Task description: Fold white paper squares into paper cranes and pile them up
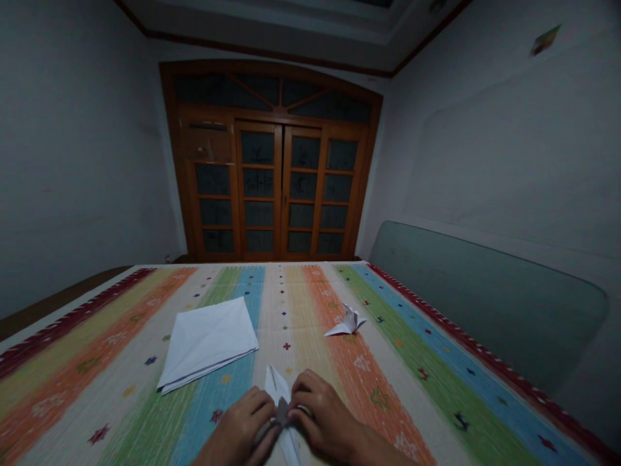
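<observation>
The bottom edge of the view cuts off both forearms, the heel of the left hand [237,430] and the lower end of the folded white paper [275,388], while the right hand [325,414] and left hand hide its middle. A dark patch at the pinch could be shadow or a fold. The sheets in the white paper stack [206,343] cannot be counted, and the small paper crane [345,321] is too dim and tiny for its folds to show.

From here I can read no words, labels, brands or numbers anywhere, not even on the folded paper [276,386].
</observation>
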